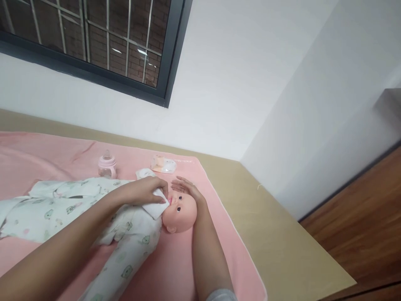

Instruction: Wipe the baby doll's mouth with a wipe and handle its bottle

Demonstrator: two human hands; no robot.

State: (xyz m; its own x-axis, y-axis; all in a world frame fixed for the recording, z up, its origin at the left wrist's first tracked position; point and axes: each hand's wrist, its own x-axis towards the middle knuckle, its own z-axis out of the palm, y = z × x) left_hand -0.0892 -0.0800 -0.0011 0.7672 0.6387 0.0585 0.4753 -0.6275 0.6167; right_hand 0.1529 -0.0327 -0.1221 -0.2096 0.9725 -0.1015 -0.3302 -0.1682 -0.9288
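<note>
A bald baby doll [184, 212] lies on its back, its head toward the right, in white clothes [90, 192] printed with small green animals. My left hand [145, 190] pinches a folded white cloth [156, 205] between thumb and fingers, close beside the doll's mouth and chin. The cloth covers the doll's neck area. My right hand [188, 187] is open, with fingers stretched out along the far side of the doll's head. My right wrist lies by the crown of the head.
Beyond the doll, a pink baby bottle [107, 164] stands on the pink blanket [178, 259]. A small clear and orange plastic packet [163, 164] lies near its far edge. The blanket covers part of a tan surface [250, 209] against white walls. A barred window [94, 42] is above.
</note>
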